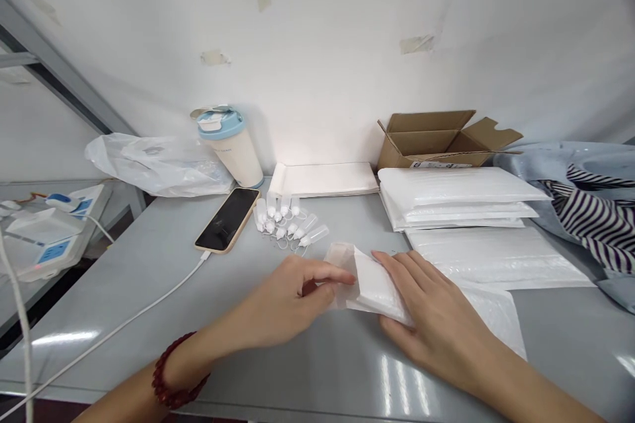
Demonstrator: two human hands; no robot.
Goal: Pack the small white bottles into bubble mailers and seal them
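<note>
A white bubble mailer lies on the grey table in front of me. My right hand rests flat on top of it, fingers stretched out, pressing it down. My left hand pinches the mailer's open flap end between thumb and fingers. A dark red bead bracelet sits on my left wrist. Several small clear plastic bottles with white caps lie in a cluster just beyond the mailer.
Stacks of white mailers lie to the right, another flat pile at the wall. An open cardboard box, a lidded cup, a phone with cable, a plastic bag and striped cloth surround them.
</note>
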